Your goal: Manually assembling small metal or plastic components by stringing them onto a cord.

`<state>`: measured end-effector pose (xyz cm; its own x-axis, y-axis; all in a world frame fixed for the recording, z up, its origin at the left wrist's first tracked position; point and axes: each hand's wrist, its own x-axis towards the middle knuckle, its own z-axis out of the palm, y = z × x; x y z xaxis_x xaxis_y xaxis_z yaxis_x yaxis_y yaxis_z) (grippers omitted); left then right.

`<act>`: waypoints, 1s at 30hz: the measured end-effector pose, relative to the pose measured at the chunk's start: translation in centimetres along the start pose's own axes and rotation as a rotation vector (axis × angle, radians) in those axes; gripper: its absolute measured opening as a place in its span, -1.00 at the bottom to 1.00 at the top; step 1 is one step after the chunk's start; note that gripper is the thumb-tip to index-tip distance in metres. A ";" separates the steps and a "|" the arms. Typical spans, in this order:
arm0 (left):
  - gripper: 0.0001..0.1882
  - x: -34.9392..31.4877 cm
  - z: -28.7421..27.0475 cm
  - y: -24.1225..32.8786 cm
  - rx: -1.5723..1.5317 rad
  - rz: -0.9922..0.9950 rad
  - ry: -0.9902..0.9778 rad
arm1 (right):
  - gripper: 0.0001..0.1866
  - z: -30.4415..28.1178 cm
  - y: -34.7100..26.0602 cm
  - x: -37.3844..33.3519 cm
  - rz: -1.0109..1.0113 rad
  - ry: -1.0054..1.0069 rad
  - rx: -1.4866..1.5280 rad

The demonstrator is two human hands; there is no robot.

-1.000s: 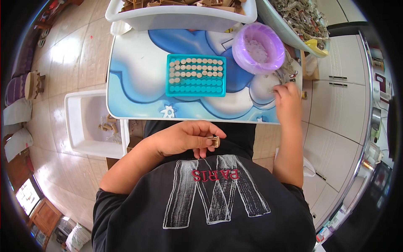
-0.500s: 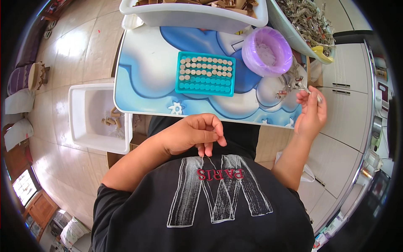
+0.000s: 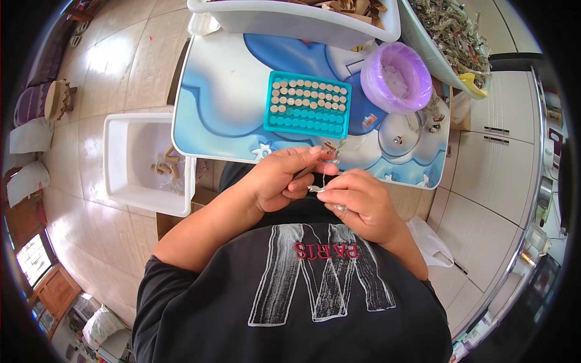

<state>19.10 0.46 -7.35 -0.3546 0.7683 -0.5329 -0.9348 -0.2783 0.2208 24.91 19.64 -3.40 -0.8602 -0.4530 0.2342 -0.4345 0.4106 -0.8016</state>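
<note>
Both my hands are together in front of my black shirt, just below the table's near edge. My left hand [image 3: 289,176] pinches a small reddish-brown and clear piece [image 3: 330,147], its kind too small to tell. My right hand [image 3: 361,201] is closed on a silvery-white strand [image 3: 316,189]. A thin thread stretches between the hands. Beyond them lies a teal tray [image 3: 267,115] with rows of round beige plugs [image 3: 310,94], the nearer rows showing bare teal rounds. Small clear-and-red pieces [image 3: 397,140] lie on the table right of the tray.
A purple bowl [image 3: 425,85] with a clear liner holds white bits. Behind stand a white bin [image 3: 290,29] of brown pieces and a pale container [image 3: 433,59] heaped with silvery strands. Left of the blue-and-white table [image 3: 209,66], a white tub [image 3: 115,181] holds brown tubes.
My right hand has come left from the table's right side, bringing a silvery strand to my left hand. My left hand now pinches a piece. A clear-and-red piece now lies beside the tray.
</note>
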 end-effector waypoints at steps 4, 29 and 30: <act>-0.80 0.1 0.0 -0.3 0.001 0.019 0.022 | -0.60 -0.1 -0.3 -0.4 0.129 -0.175 0.066; -0.84 0.7 1.6 -1.0 0.234 0.073 0.202 | -0.59 1.0 2.1 -0.9 0.605 0.381 0.490; -0.84 0.7 1.6 -1.0 0.232 0.068 0.207 | -0.56 1.0 1.9 -0.8 0.626 0.387 0.600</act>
<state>19.80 2.24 -6.65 -0.4353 0.6118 -0.6604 -0.8874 -0.1681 0.4292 25.07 20.00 -5.70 -0.9658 0.0494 -0.2546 0.2532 -0.0340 -0.9668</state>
